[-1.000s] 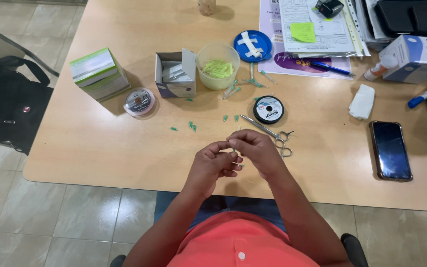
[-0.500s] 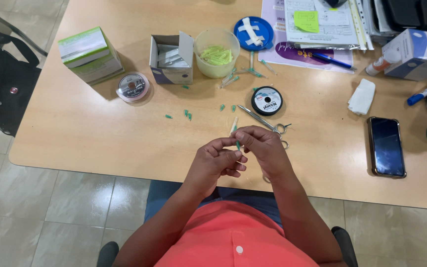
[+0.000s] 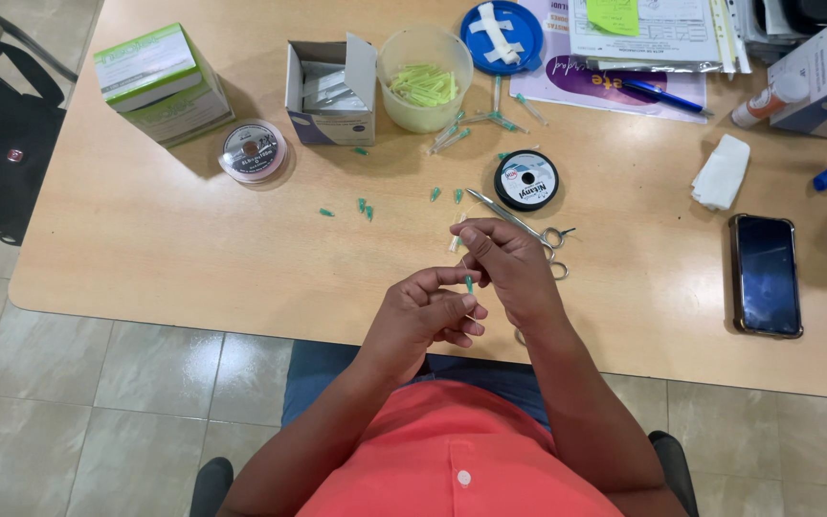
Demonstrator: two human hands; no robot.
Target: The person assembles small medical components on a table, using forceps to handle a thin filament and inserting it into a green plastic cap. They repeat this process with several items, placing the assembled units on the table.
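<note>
Pinched between both hands, left hand [image 3: 423, 311] and right hand [image 3: 509, 263], a small green needle cap [image 3: 469, 283] hovers near metal scissors [image 3: 528, 230].

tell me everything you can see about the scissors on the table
The scissors are small, slim and silvery, metal by the look. They lie flat on the wooden table, closed blades pointing up-left toward the black spool, finger loops down-right. The right hand hovers over their middle and hides part of them, so contact cannot be told. The point stops short of the spool. A few small green caps lie scattered to their left.
</note>
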